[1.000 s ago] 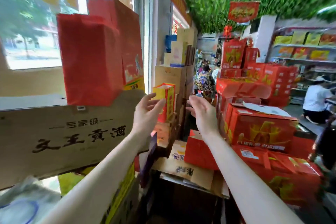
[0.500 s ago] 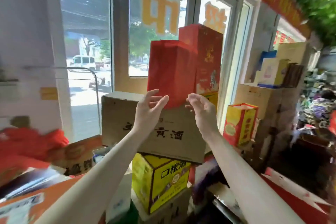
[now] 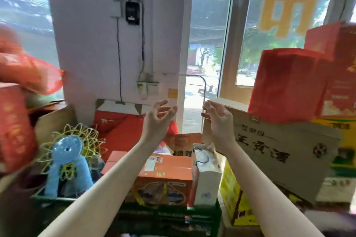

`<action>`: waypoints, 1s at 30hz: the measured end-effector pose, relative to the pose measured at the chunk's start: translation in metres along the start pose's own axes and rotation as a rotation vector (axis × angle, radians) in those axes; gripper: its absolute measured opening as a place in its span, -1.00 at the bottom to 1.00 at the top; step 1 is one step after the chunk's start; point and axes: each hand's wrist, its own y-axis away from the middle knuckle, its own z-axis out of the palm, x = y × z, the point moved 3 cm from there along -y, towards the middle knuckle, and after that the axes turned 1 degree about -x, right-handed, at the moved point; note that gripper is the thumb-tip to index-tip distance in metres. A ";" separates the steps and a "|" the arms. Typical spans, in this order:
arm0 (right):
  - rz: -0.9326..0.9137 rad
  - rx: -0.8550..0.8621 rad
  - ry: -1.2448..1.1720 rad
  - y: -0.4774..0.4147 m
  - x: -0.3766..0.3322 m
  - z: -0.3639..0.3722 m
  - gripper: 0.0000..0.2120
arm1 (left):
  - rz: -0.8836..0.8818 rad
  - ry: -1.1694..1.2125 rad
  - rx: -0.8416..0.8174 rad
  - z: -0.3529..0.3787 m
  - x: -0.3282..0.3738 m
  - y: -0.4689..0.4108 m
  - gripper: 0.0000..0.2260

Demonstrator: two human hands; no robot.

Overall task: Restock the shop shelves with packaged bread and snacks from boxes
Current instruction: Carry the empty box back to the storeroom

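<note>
Two hands are raised side by side at mid-frame, palms turned toward each other, and neither holds anything. The left hand (image 3: 158,119) has its fingers spread and loosely curved. The right hand (image 3: 217,119) is more curled, thumb and fingertips close together, in front of the corner of a brown carton; whether it touches it cannot be told.

At the far left, red packages (image 3: 17,102) are blurred and their print is unreadable. Next to them stands a blue plastic toy (image 3: 67,161) with a round, perforated head, backed by a ball of yellow wire loops (image 3: 84,138).

Between the forearms sits the orange carton (image 3: 165,175), glossy cardboard with a taped label on top and a coloured picture on its front; its text is too small to read and its contents cannot be told. Touching its right side is a white box (image 3: 207,179) with a blue cord handle.

To the right, the brown carton (image 3: 285,152) is plain corrugated board printed with dark characters, of which 王贡酒 shows. A red paper bag (image 3: 285,84), matt and rectangular, stands upright on it. A yellow box (image 3: 234,196) lies underneath. The window (image 3: 248,48) behind carries a large orange character, 市.
</note>
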 end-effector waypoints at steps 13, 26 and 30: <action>-0.024 -0.324 -0.174 0.097 -0.063 0.256 -0.88 | -0.027 -0.215 0.330 -0.287 -0.002 0.059 -0.74; 0.029 -0.792 -0.481 0.298 -0.165 0.559 -0.82 | -0.149 -0.391 0.800 -0.616 0.029 0.204 -0.74; 0.036 -0.970 -0.543 0.362 -0.195 0.631 -0.75 | -0.177 -0.444 0.970 -0.686 0.037 0.252 -0.77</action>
